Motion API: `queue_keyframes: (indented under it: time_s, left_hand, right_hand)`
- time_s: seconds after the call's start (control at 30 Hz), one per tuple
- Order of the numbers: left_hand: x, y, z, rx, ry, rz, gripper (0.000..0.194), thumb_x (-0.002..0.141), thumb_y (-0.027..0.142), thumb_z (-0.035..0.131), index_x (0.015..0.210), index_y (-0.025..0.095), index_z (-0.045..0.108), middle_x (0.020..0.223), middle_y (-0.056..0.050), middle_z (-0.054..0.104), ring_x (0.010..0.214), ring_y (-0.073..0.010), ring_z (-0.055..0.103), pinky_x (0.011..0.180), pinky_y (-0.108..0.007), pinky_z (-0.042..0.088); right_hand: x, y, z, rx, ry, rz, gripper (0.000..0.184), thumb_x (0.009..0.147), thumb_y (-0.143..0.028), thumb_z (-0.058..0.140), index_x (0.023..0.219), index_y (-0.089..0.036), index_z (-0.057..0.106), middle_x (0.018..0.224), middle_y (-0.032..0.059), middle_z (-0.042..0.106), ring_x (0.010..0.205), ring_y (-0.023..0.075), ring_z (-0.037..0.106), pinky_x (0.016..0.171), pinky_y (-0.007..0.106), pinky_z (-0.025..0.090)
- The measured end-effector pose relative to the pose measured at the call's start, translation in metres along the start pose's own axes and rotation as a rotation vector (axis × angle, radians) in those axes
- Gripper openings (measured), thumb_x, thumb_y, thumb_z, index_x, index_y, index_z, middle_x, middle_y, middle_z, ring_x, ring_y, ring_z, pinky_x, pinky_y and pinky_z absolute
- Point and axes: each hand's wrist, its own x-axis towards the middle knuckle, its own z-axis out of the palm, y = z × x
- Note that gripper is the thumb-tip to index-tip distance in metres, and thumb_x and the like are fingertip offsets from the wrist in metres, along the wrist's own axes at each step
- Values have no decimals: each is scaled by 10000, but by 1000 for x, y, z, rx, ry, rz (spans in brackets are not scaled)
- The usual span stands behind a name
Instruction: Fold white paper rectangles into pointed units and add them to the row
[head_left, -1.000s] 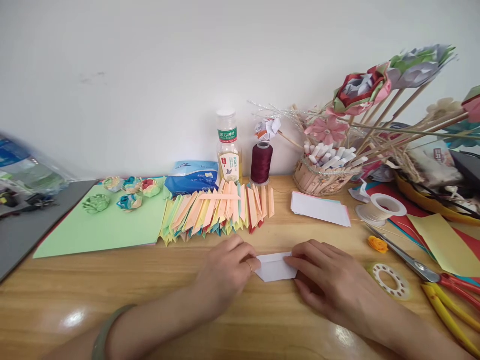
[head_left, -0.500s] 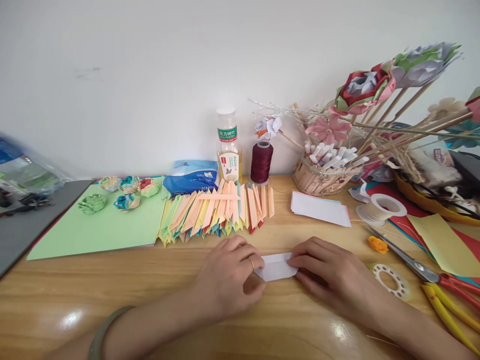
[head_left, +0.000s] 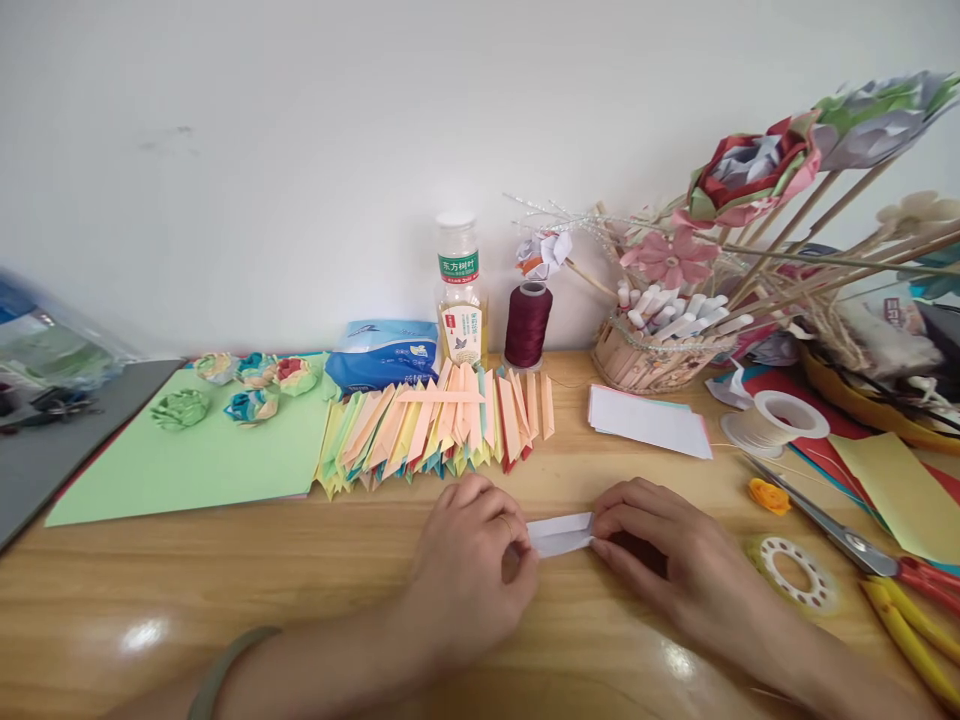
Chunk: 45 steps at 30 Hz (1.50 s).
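Observation:
A small white paper strip [head_left: 561,535] lies between my hands near the middle of the table, with a crease running along its length. My left hand [head_left: 476,565] pinches its left end between thumb and fingers; a ring and a bracelet show on this arm. At the right end, my right hand [head_left: 656,540] grips the paper the same way. Just beyond sits a pile of folded paper strips [head_left: 420,425] in peach, yellow, green and red. A stack of white paper slips [head_left: 649,420] rests behind my right hand.
Paper flowers [head_left: 251,405] lie on green sheets [head_left: 187,470] at left. A tissue pack [head_left: 382,355], bottle [head_left: 459,290] and thread spool [head_left: 528,325] line the wall. A basket [head_left: 652,350] of markers, a ribbon spool [head_left: 772,425], scissors [head_left: 847,535], tape roll [head_left: 795,573] and pliers [head_left: 911,630] stand right.
The white paper's long edge has been folded in further, so it looks narrower. Both hands still hold its ends. The view has shifted slightly.

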Motion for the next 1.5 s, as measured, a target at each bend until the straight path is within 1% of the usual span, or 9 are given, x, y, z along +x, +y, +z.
queue_keyframes:
  time_s: [0.3,0.47,0.77,0.93,1.03,1.13,1.33,1.4,1.5]
  left_hand:
    - [1,1,2,12,2,-39,126,781,128,589,660,163,585,764,7,623,811,-185,487,726,-361,346]
    - [3,-3,7,84,33,4,127,738,114,612,635,165,556,732,14,607,794,-187,488,713,-366,351]
    - [7,-2,5,163,-52,-4,146,742,130,611,637,170,519,742,9,597,821,-200,483,715,-371,349]
    - [6,-1,3,236,-95,10,105,781,140,576,695,161,517,766,-13,587,812,-211,466,706,-373,341]
    - [5,-3,2,262,-101,58,34,813,137,554,790,159,542,793,-18,591,813,-211,458,690,-362,329]
    - [3,-6,1,271,-92,150,133,836,112,533,922,197,589,835,-13,596,835,-208,452,697,-360,307]
    - [1,-12,3,230,32,292,201,875,140,528,942,269,666,792,0,575,797,-171,455,678,-336,286]
    - [2,-12,3,247,46,312,178,871,154,538,933,253,672,794,-4,572,800,-166,459,682,-333,298]
    - [3,-12,3,270,55,334,150,845,156,563,913,236,670,782,-6,565,799,-170,465,685,-332,318]
  right_hand:
    - [4,-6,8,-51,72,66,140,851,-174,469,729,-203,529,779,43,574,744,194,539,650,341,440]
    - [5,-8,11,-69,104,52,185,866,-153,423,704,-210,493,742,40,556,709,186,523,619,330,434]
    - [7,-8,12,-125,94,31,173,845,-124,430,696,-209,444,723,30,525,690,182,497,606,324,415]
    - [5,-7,9,-53,76,68,124,854,-140,436,752,-209,433,771,30,522,684,166,502,600,306,438]
    - [4,-5,8,-34,64,40,115,867,-129,414,793,-209,453,816,39,533,728,171,520,629,308,449]
    - [4,-4,8,-64,61,-17,155,882,-127,387,827,-211,505,864,52,551,770,182,537,653,319,451]
    - [1,0,3,-122,56,6,211,891,-119,371,833,-211,552,884,50,583,771,170,569,647,304,468]
    - [-1,1,0,-178,111,-37,211,889,-133,393,844,-210,584,873,53,606,757,171,581,641,307,478]
    - [-3,-4,-2,-267,171,-274,248,890,-132,403,990,-193,622,925,78,663,843,193,608,727,358,498]
